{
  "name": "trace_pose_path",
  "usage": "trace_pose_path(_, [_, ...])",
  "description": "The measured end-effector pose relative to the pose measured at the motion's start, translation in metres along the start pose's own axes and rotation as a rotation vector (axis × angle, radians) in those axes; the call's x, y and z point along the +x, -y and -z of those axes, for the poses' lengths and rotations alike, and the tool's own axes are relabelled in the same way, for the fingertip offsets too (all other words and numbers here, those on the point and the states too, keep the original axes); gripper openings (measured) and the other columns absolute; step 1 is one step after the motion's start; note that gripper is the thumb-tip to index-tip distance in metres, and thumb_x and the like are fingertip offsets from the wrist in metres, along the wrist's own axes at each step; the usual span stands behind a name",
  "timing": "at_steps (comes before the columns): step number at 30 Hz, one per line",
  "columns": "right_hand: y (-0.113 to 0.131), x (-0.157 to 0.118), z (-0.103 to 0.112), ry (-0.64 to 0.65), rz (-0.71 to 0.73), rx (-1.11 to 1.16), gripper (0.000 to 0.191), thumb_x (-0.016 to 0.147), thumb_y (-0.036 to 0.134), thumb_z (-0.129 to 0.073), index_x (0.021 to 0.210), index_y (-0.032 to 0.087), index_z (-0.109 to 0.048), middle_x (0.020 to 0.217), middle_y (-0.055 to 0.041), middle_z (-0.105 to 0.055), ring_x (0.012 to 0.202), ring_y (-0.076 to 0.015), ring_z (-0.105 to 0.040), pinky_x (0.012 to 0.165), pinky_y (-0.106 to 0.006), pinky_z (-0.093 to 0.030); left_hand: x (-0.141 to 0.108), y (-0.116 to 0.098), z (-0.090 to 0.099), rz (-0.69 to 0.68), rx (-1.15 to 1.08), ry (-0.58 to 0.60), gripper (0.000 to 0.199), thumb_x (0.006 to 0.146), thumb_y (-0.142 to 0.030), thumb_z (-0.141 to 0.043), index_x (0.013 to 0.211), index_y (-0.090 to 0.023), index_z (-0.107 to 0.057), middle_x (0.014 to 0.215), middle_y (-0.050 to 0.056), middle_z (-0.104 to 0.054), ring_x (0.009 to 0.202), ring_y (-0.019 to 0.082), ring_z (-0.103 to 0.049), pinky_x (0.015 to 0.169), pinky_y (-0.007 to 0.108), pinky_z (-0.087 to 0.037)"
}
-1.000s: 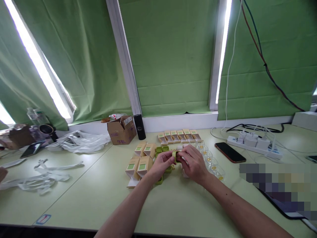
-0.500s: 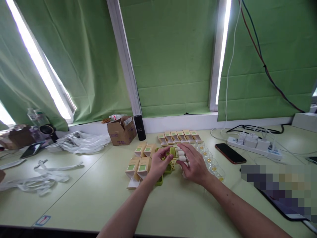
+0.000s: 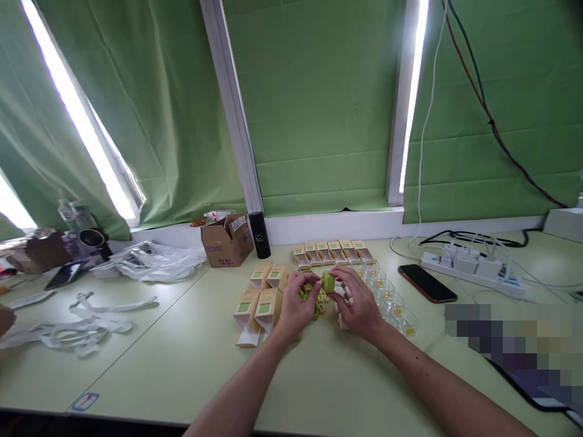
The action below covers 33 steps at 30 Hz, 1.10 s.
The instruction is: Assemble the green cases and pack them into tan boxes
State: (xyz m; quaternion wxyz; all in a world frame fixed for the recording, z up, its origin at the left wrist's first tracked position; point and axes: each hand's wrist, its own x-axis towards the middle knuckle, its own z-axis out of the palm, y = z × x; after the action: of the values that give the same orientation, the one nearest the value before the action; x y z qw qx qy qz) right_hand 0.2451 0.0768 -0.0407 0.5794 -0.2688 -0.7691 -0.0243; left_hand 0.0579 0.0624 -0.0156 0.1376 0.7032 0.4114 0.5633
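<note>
Where the right hand (image 3: 361, 305) pinches, small green piece (image 3: 328, 282), rounded (shiny)

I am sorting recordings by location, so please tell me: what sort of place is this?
It looks like a workroom, perhaps for light hand assembly: the long table carries a row of matching small cartons, clear plastic pieces and a pile of white straps.
</note>
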Motion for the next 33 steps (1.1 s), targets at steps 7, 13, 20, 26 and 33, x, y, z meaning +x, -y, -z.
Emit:
trace_pose_path(7, [-0.0016,-0.0029,-0.0018,0.01,0.054,-0.062,0.036,0.101,0.022,-0.06,0.136,0.023,-0.056,0.128,-0.0144,-0.069,0.121,-0.0303,-0.066,0.1,-0.051,-0.06,-0.0007,0.0023,-0.0033,0.027,0.023,0.01,0.011,0.092,-0.025,-0.065,0.091,-0.018,-0.073,0.085,0.005,-0.066,0.078,0.018,-0.057,0.068,0.028,-0.045])
trace_pose_path(13, [0.0019,-0.0012,-0.0013,-0.002,0.084,-0.068,0.035,0.101,0.021,-0.058,0.136,0.023,-0.057,0.125,-0.0144,-0.07,0.119,-0.0302,-0.068,0.098,-0.05,-0.06,0.0007,0.0017,-0.0033,0.064,-0.02,0.012,0.012,0.092,-0.027,-0.065,0.085,-0.019,-0.07,0.082,0.003,-0.063,0.073,0.016,-0.055,0.066,0.027,-0.044])
trace_pose_path(20, [0.0036,0.0,-0.0004,0.0,0.077,-0.07,0.034,0.101,0.021,-0.058,0.135,0.022,-0.059,0.124,-0.0146,-0.07,0.119,-0.03,-0.067,0.097,-0.049,-0.06,-0.0005,0.0055,-0.0041,0.115,-0.099,0.032,0.016,0.092,-0.033,-0.067,0.085,-0.018,-0.069,0.082,0.003,-0.064,0.076,0.017,-0.057,0.069,0.028,-0.046])
trace_pose_path(26, [0.0047,0.001,0.0008,-0.001,0.071,-0.061,0.033,0.1,0.021,-0.059,0.133,0.022,-0.059,0.123,-0.0147,-0.07,0.117,-0.03,-0.067,0.098,-0.05,-0.059,0.0006,0.0022,-0.0026,0.136,-0.123,0.04,0.019,0.091,-0.036,-0.069,0.086,-0.018,-0.068,0.084,0.004,-0.064,0.077,0.018,-0.059,0.07,0.028,-0.047])
trace_pose_path(33, [0.0017,0.0008,0.0003,0.001,0.076,-0.066,0.033,0.1,0.023,-0.059,0.134,0.022,-0.059,0.123,-0.0147,-0.07,0.117,-0.0306,-0.067,0.097,-0.051,-0.06,0.0008,0.0013,-0.0013,0.128,-0.117,0.036,0.019,0.091,-0.036,-0.069,0.085,-0.018,-0.068,0.082,0.004,-0.064,0.077,0.017,-0.06,0.071,0.028,-0.048])
